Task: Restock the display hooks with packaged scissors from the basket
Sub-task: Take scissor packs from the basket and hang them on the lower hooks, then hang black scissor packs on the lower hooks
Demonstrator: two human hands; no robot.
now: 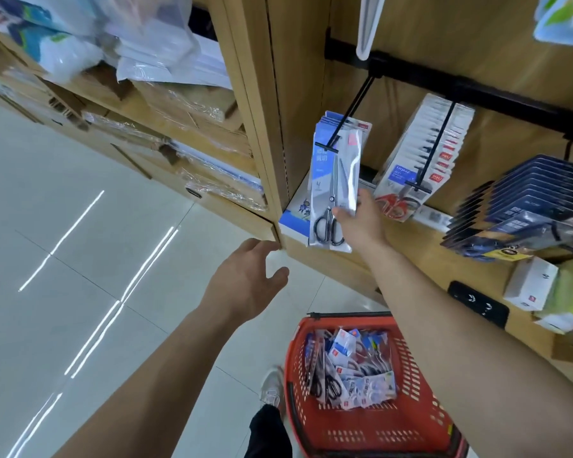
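My right hand [361,219] pinches the lower part of a clear-and-blue scissors pack [339,180] with black-handled scissors, held up against the tip of a black display hook [351,110]. More blue packs hang behind it on that hook. My left hand [248,276] hovers empty, fingers relaxed, below and left of the pack, near the shelf corner. The red basket [407,434] on the floor below holds several packaged scissors [351,368].
A second hook [434,150] to the right carries red-handled scissors packs, and a third [523,206] holds dark blue packs. Wooden shelving with wrapped paper goods [166,54] rises at left. My shoe [272,388] stands beside the basket on the tiled floor.
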